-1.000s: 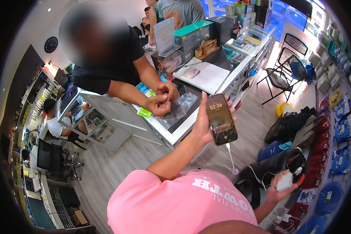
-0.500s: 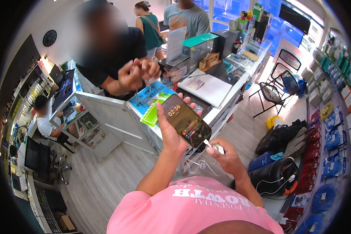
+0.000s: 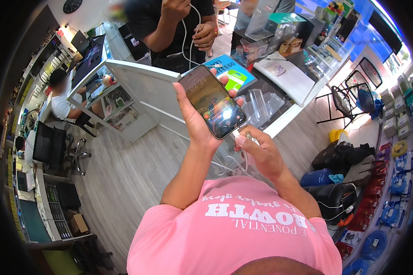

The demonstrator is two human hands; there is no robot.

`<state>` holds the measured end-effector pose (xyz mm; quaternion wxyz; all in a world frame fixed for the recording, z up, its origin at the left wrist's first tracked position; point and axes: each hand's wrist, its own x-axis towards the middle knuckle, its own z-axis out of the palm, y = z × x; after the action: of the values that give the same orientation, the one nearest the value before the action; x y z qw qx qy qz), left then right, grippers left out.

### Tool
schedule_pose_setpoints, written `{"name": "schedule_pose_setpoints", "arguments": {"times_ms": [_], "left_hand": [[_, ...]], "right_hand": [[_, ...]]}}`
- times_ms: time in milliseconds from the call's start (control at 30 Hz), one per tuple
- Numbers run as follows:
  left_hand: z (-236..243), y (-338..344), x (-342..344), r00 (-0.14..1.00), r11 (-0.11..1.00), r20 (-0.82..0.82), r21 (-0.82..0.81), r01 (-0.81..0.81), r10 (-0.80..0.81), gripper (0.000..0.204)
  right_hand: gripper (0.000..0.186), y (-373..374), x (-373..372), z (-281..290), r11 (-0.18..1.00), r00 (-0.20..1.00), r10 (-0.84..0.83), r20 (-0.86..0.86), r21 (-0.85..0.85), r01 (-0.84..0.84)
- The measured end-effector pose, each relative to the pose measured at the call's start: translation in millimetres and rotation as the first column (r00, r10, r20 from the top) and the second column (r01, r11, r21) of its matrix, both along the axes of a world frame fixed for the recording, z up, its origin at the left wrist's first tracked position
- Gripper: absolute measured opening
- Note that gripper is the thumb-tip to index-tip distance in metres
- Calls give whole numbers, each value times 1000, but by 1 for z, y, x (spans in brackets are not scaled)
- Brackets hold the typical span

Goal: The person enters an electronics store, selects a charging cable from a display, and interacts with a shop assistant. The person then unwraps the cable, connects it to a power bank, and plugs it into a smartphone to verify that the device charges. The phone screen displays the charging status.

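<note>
My left hand (image 3: 198,124) is wrapped round a dark smartphone (image 3: 211,101) with its lit screen facing up. The thumb lies along the left edge and the fingertips curl over the right one. By the phone's bottom edge, my right hand (image 3: 265,155) pinches the white plug of a charging cable (image 3: 237,134). Whether the plug sits in the port I cannot tell. From this hand the white cord loops down in front of my pink shirt. Across the counter, another person's hands (image 3: 204,36) hold a second white cable (image 3: 184,39).
The glass counter (image 3: 294,120) carries an open notebook (image 3: 287,75), a blue-and-green card (image 3: 236,79) and clear plastic packaging (image 3: 261,107). A white half-door (image 3: 147,89) stands at the left. Folding chairs (image 3: 348,98), bags (image 3: 337,153) and a goods rack (image 3: 390,183) are at the right.
My view has shifted, and the phone is tilted so that a bright glare shows on its screen. The other person's hands have moved apart, with the white cable stretched between them.
</note>
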<state>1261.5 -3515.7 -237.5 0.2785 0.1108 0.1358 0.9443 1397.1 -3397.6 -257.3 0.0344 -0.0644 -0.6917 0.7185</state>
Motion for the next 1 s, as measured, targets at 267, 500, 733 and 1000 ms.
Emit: {"name": "schedule_pose_setpoints", "arguments": {"times_ms": [267, 500, 733, 1000], "left_hand": [[-5, -72, -100, 950, 956, -171, 179, -231, 262, 82], [-47, -114, -117, 947, 957, -138, 31, -289, 290, 79], [-63, -109, -86, 967, 966, -3, -51, -255, 255, 73], [-63, -88, -61, 967, 969, 116, -125, -214, 229, 72]], "right_hand": [[22, -7, 15, 18, 956, 990, 41, -133, -281, -77], [22, 63, 15, 187, 977, 645, -19, -764, -152, -152], [23, 78, -91, 270, 941, 496, 130, -858, 265, 211], [34, 73, -232, 123, 175, 907, 211, -364, 927, 332]]}}
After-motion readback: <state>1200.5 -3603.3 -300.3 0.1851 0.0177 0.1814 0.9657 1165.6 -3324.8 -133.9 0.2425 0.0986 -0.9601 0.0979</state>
